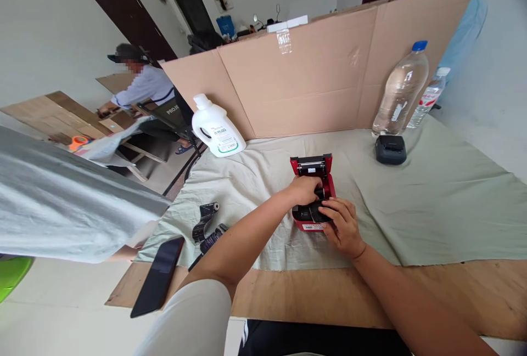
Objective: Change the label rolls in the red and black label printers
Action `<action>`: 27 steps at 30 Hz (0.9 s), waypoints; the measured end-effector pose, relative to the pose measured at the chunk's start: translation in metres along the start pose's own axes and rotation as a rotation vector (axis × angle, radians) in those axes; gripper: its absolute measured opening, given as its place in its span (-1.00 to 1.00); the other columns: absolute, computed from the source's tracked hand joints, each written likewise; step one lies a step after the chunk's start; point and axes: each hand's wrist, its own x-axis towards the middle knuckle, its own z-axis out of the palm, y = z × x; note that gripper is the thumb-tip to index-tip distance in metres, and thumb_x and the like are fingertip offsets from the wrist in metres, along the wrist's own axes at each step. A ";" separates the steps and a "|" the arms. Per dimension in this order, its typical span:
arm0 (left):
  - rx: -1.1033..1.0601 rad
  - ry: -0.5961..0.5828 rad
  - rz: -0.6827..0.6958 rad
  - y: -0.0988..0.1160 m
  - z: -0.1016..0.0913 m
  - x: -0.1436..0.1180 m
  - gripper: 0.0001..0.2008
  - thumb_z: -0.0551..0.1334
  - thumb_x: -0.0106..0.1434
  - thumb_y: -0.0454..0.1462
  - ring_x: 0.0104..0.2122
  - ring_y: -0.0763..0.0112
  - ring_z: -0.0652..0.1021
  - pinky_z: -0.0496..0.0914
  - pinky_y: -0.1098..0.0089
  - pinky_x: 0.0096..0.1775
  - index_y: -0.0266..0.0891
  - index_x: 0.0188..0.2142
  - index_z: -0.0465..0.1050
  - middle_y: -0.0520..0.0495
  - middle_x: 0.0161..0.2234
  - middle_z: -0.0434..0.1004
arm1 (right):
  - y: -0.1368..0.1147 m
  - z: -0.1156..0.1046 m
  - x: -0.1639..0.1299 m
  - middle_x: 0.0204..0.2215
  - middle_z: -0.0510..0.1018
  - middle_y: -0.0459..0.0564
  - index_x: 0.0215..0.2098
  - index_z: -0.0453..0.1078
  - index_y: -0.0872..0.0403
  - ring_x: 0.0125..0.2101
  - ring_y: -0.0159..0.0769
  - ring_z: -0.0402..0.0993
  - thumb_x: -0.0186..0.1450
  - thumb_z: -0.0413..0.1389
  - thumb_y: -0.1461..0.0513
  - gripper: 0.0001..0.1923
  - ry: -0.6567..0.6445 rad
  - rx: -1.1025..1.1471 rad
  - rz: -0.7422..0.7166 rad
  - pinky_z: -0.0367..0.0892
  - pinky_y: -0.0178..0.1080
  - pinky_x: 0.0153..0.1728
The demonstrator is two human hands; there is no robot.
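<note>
A small red printer point(313, 227) stands on the cloth in front of me, its lid point(312, 165) raised at the back. Its inside is black, and a white sticker is on its front. My left hand point(305, 190) reaches into the open compartment from the left, fingers curled down; the fingertips and whatever they hold are hidden. At the front right corner, my right hand point(342, 225) grips the printer, fingers over a dark strip point(316, 213) on top and thumb at the front. To the left lies a loose black ribbon point(201, 225) with a small roll end.
A phone point(158, 276) lies at the table's left front edge. A white jug point(219, 128) stands before the cardboard screen point(304, 87). Right of it are a large bottle point(401, 92), a smaller bottle point(429, 98) and a black device point(390, 150). Another person point(144, 82) sits at the left.
</note>
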 end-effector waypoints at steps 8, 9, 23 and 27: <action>0.124 0.084 -0.012 0.001 0.010 0.009 -0.75 0.33 0.10 -0.21 -0.02 0.08 0.51 0.37 0.22 -0.02 -0.16 -0.19 0.58 -0.16 -0.06 0.55 | -0.002 0.001 0.003 -0.12 0.53 0.02 -0.08 0.43 -0.01 -0.01 -0.12 0.38 0.29 0.06 0.24 -0.76 0.020 -0.026 -0.004 0.32 0.01 0.00; 0.097 0.106 -0.011 0.001 0.011 0.007 -0.75 0.33 0.10 -0.20 -0.05 0.06 0.52 0.40 0.22 -0.05 -0.18 -0.20 0.58 -0.18 -0.09 0.57 | -0.003 0.000 0.003 -0.12 0.53 0.02 -0.09 0.44 -0.01 -0.01 -0.12 0.38 0.29 0.07 0.25 -0.77 0.026 -0.029 -0.009 0.32 0.01 0.00; -0.373 0.953 0.209 -0.030 0.028 -0.031 -0.41 -0.19 0.42 0.03 0.24 0.13 0.21 0.14 0.03 0.21 -0.27 0.27 0.10 -0.33 0.22 0.19 | -0.006 -0.001 0.004 -0.07 0.46 0.04 -0.16 0.45 -0.02 0.02 -0.09 0.35 0.20 0.21 0.19 -0.78 0.061 -0.106 -0.022 0.32 0.02 0.04; -0.457 0.999 0.257 -0.023 0.052 -0.052 -0.43 -0.22 0.43 0.00 0.11 0.14 0.33 0.21 0.06 0.14 -0.25 0.24 0.15 -0.29 0.07 0.33 | -0.006 -0.001 0.004 0.04 0.37 0.07 -0.15 0.44 -0.03 0.10 -0.02 0.28 0.17 0.24 0.18 -0.74 0.068 -0.143 -0.031 0.31 0.06 0.07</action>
